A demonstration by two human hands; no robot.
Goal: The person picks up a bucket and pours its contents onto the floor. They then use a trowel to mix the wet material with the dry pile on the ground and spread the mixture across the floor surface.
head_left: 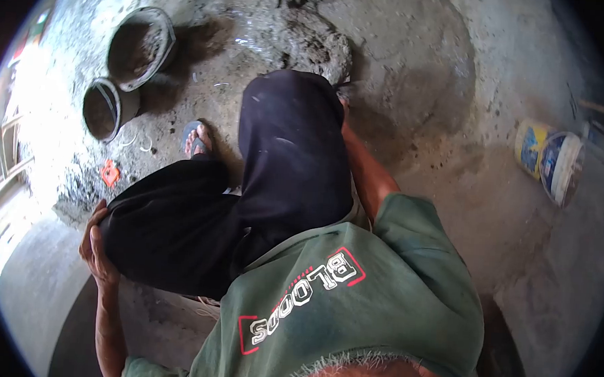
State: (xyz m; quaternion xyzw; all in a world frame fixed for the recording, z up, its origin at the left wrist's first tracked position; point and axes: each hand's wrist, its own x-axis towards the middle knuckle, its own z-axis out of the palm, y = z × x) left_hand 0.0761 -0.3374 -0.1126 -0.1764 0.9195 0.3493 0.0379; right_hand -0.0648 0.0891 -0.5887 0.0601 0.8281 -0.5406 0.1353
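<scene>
My left hand (98, 245) rests on the outer side of my bent left knee, its fingers lying along the black trousers (170, 229) and gripping no object. Beyond the other knee, only a small part of my right hand (345, 109) shows; its fingers are hidden behind the trouser leg. Close to that hand is a small dark thing (343, 85) too unclear to name. A heap of wet grey mortar (326, 53) lies on the floor just past the right knee.
Two dark buckets, a larger one (160, 58) and a smaller one (130, 106), stand at the upper left. Near them lie an orange object (109, 173) and a sandalled foot (196, 139). A white, yellow and blue bucket (546, 157) is at the right.
</scene>
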